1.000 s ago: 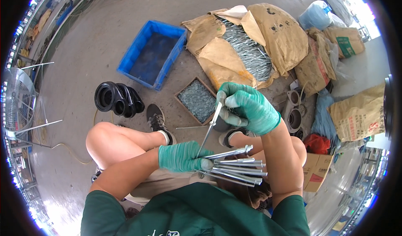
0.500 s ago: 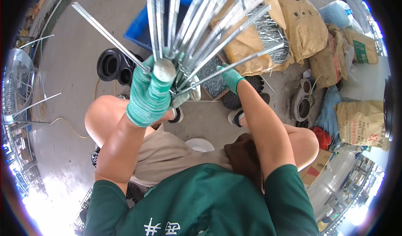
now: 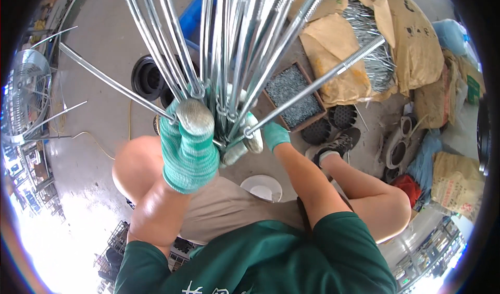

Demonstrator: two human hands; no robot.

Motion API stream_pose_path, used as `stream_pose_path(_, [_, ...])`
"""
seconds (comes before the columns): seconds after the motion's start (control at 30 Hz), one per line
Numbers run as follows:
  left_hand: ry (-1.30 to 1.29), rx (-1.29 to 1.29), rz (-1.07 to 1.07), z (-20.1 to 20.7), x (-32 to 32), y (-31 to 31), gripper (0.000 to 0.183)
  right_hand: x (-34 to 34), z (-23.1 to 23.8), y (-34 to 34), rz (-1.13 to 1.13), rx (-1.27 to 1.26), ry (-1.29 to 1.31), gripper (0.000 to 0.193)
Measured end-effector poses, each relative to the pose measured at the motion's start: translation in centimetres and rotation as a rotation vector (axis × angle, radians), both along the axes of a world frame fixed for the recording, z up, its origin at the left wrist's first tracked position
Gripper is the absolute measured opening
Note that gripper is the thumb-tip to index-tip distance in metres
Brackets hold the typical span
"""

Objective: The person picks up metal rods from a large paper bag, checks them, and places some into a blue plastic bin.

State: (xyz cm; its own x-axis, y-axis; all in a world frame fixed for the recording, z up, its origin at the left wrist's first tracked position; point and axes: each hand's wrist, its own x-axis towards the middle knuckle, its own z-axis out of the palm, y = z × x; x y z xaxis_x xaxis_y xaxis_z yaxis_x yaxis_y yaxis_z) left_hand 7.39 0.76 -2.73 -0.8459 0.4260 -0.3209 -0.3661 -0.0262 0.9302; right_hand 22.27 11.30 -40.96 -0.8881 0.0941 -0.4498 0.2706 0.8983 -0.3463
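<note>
My left hand [image 3: 190, 148], in a green-and-white knit glove, is closed around a fanned bunch of long metal eye bolts [image 3: 221, 59]. Their looped ends gather at the glove, and their threaded ends spread up and away. One bolt juts far left, another far right. My right hand [image 3: 276, 136], gloved in green, is just below the shaft of the rightmost bolt. Its fingers are mostly out of sight, so I cannot see whether they grip anything. Beyond it lies a shallow brown tray [image 3: 312, 118] filled with small grey metal pieces [image 3: 294, 93].
Far right, an opened paper sack [image 3: 336, 80] holds many thin metal rods [image 3: 371, 46]. A blue bin [image 3: 190, 23] is partly hidden behind the bolts. Black round parts [image 3: 148, 77] stand left of it, with a fan [image 3: 28, 93] at far left. A white bowl [image 3: 263, 188] sits between my legs.
The bunch of bolts has come nearer and tilted more upright in view. My right hand has moved left and down, closer to the left one. The sack and tray appear further right as the view shifts.
</note>
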Motion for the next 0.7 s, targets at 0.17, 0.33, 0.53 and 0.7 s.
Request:
stream_pose_path(0.17, [-0.121, 0.056, 0.051, -1.6, -0.2, 0.1, 0.08, 0.1, -1.7, -0.5, 0.13, 0.031, -0.21, 0.017])
stream_pose_path(0.33, [-0.07, 0.28, 0.062, -3.0, -0.2, -0.1, 0.053, -1.3, 2.9, 0.2, 0.027, -0.14, -0.378, 0.027])
stream_pose_path(0.53, [-0.015, 0.278, -0.016, -0.8, -0.2, 1.8, 0.049, -3.0, 15.4, 8.5, -0.219, -0.918, -0.501, 0.034])
stream_pose_path(0.7, [0.066, 0.33, -0.051, 0.7, 1.2, 2.5, 0.049, -2.3, 33.3, 13.3, -0.499, -1.451, -0.442, 0.031])
